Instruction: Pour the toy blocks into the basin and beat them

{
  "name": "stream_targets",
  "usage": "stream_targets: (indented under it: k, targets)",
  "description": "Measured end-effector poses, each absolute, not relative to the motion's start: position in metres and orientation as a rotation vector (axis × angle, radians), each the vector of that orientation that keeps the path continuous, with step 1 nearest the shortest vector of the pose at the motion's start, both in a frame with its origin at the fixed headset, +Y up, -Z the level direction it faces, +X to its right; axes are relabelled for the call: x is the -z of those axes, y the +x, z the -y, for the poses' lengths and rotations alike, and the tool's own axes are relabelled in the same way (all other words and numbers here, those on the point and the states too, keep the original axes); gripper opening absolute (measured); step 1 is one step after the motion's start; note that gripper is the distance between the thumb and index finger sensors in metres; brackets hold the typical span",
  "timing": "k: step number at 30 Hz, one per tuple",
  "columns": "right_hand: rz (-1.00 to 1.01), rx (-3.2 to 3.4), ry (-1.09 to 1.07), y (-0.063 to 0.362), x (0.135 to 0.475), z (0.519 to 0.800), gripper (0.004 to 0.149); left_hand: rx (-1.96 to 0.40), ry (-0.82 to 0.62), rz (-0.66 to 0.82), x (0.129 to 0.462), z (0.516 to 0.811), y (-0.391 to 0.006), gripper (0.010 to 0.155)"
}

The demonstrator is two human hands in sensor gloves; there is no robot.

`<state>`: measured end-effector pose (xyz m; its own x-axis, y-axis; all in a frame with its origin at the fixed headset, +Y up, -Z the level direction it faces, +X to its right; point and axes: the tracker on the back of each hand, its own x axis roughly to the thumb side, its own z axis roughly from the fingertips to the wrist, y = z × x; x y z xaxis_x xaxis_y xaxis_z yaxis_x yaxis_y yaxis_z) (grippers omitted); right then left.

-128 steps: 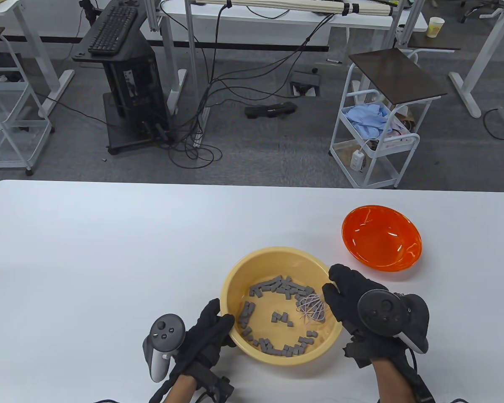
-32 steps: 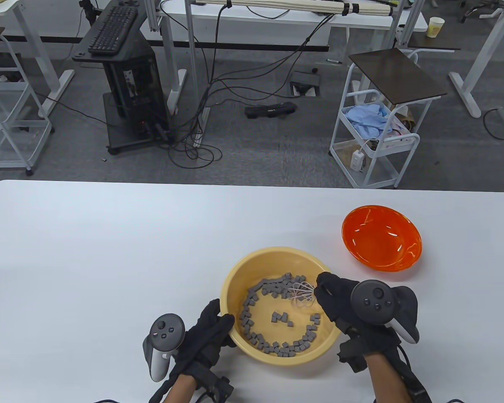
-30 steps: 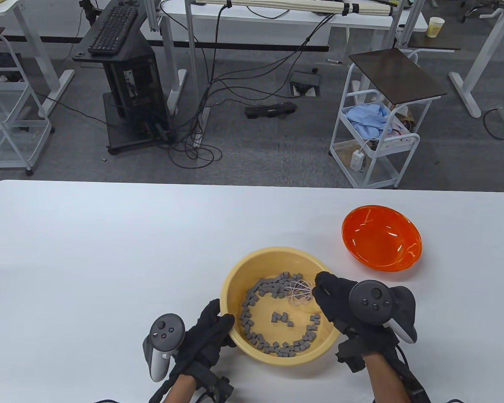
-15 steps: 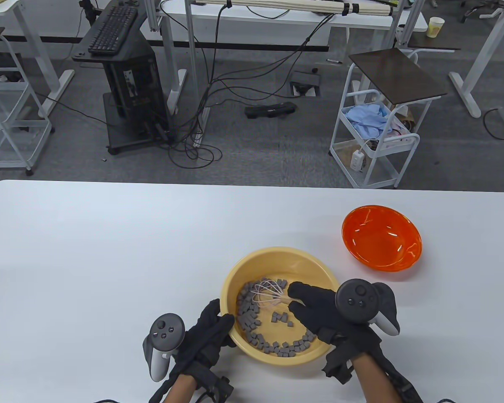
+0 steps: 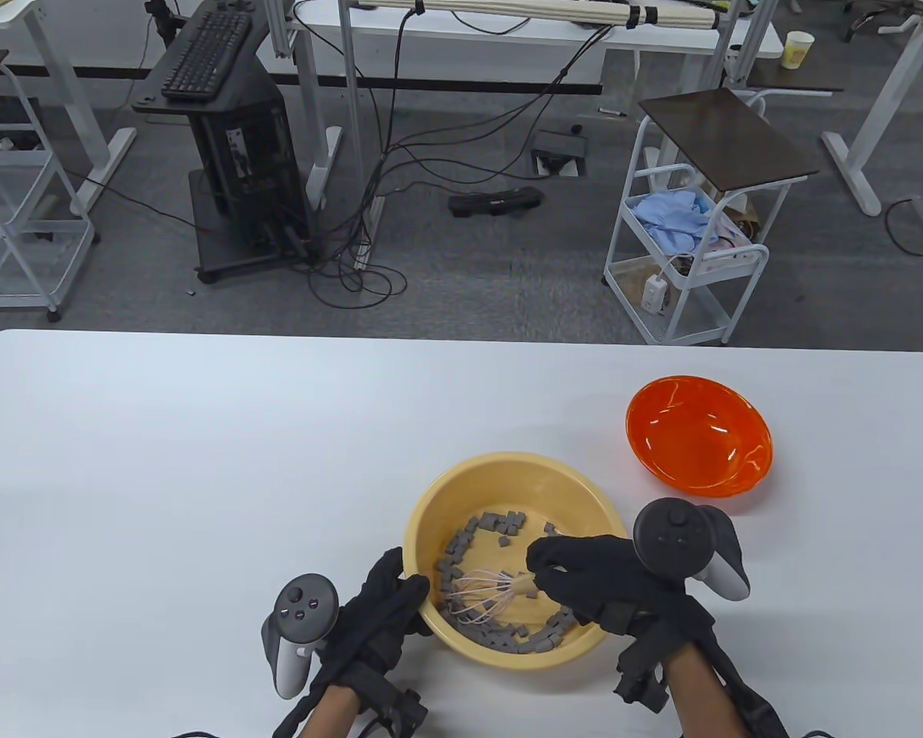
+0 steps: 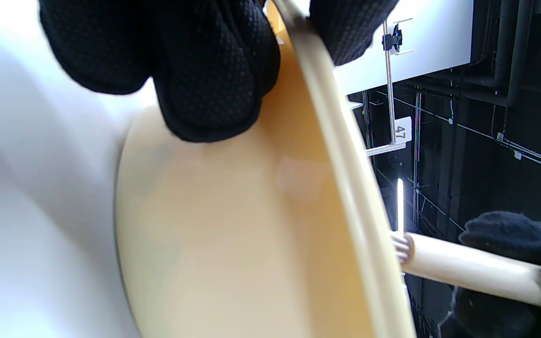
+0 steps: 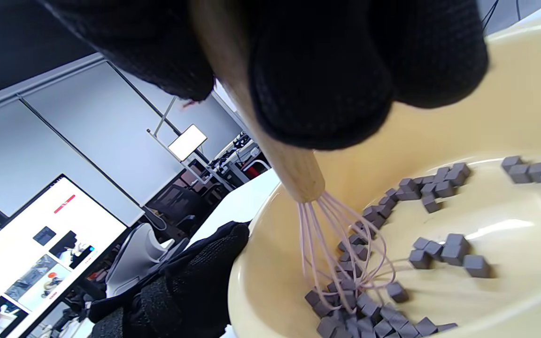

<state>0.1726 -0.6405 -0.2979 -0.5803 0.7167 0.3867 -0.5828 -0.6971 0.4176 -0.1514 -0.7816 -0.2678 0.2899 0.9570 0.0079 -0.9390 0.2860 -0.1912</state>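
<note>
Currently: my right hand (image 5: 600,576) grips whisk (image 5: 481,596), wires at basin's (image 5: 461,480) seven o'clock among blocks (image 5: 500,524); my left hand (image 5: 381,607) pinches rim. Sweep low, gently, rim steadied.

An office or lab workspace is shown: a white bench (image 5: 200,430) on grey carpet, height-adjustable desks, a keyboard (image 5: 204,55) on a black computer stand, tangled floor cables (image 5: 400,177), and white rolling carts (image 5: 688,254).

Basin (image 5: 542,477) pale yellow. Blocks (image 5: 508,523) grey. Whisk (image 5: 481,596): pink wires, tan wooden handle. Bowl (image 5: 698,438) translucent orange. Gloves (image 5: 377,615) black, dotted texture. Table (image 5: 200,461) white.
</note>
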Motion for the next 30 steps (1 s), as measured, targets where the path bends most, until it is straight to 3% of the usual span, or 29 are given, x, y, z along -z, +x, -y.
stream_targets:
  k: [18, 30]
  targets:
    - [-0.261, -2.403, 0.546, 0.205, 0.292, 0.618, 0.039, -1.272, -0.16, 0.13, 0.268, 0.782, -0.151, 0.07]
    - [-0.12, -2.537, 0.412, 0.216, 0.288, 0.61, 0.038, -1.275, -0.164, 0.128, 0.268, 0.782, -0.151, 0.07]
